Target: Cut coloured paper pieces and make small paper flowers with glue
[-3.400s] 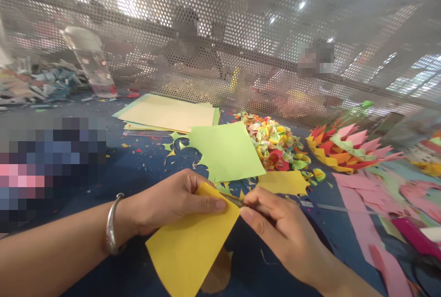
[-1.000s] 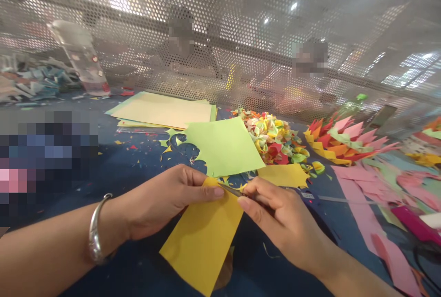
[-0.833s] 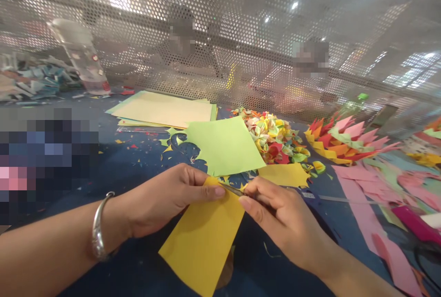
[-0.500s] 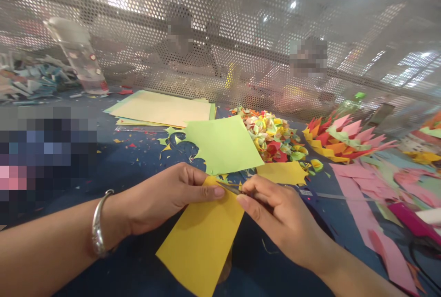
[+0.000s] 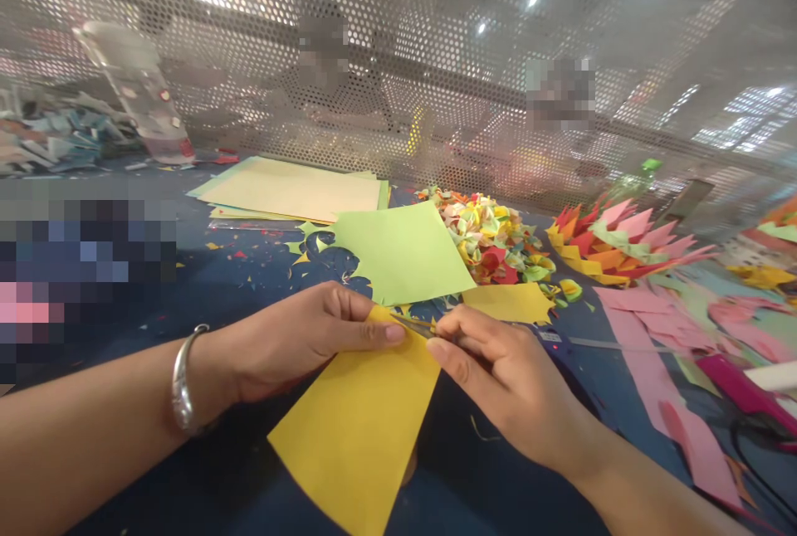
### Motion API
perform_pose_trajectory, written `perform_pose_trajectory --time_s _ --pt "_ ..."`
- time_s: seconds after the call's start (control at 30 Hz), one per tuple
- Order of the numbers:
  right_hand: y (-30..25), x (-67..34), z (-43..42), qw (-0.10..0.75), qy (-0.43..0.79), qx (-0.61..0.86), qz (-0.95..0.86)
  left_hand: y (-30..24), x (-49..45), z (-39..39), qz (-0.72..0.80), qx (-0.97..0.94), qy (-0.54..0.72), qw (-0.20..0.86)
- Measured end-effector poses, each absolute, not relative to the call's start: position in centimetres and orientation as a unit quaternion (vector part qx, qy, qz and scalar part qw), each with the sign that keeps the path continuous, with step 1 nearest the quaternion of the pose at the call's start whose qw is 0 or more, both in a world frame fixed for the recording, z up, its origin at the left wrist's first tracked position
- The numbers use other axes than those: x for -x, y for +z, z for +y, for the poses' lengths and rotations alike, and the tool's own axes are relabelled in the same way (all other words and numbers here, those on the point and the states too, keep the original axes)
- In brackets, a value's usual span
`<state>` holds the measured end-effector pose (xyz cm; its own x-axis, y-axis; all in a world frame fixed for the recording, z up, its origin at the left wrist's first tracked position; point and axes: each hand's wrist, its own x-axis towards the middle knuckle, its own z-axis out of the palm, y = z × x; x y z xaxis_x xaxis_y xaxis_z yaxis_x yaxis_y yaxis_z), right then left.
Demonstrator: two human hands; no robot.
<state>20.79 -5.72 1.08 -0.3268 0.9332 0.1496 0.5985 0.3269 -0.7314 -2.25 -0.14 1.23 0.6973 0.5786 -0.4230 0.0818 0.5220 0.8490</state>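
Note:
My left hand (image 5: 339,328), with a silver bangle (image 5: 182,378) on its wrist, pinches the top edge of a yellow paper sheet (image 5: 367,420) between thumb and fingers. The sheet hangs down toward me. My right hand (image 5: 498,378) is closed on small scissors (image 5: 420,326); only the thin metal blades show, and the handles are hidden in my fingers. The blades lie at the paper's upper edge, close to my left thumb. Just beyond my hands lies a light green sheet (image 5: 404,250), with curved cut-outs along its left side.
A pile of small coloured paper pieces (image 5: 491,237) lies behind on the right, beside pointed paper strips (image 5: 623,241). Stacked pale sheets (image 5: 292,187) and a bottle (image 5: 149,96) stand by the perforated metal screen (image 5: 398,46). Pink strips (image 5: 647,370) lie to the right.
The lower part of the yellow sheet has swung slightly left. Both hands keep their grip near the same spot, and the view has shifted a little.

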Motion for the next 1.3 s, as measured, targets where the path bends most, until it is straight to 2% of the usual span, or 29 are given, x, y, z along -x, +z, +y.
perform_pose_trajectory --time_s 1.3 --pt "0.86 -20.74 -5.65 0.296 0.316 0.510 -0.744 1.12 2.27 -0.13 0.339 -0.487 0.173 0.786"
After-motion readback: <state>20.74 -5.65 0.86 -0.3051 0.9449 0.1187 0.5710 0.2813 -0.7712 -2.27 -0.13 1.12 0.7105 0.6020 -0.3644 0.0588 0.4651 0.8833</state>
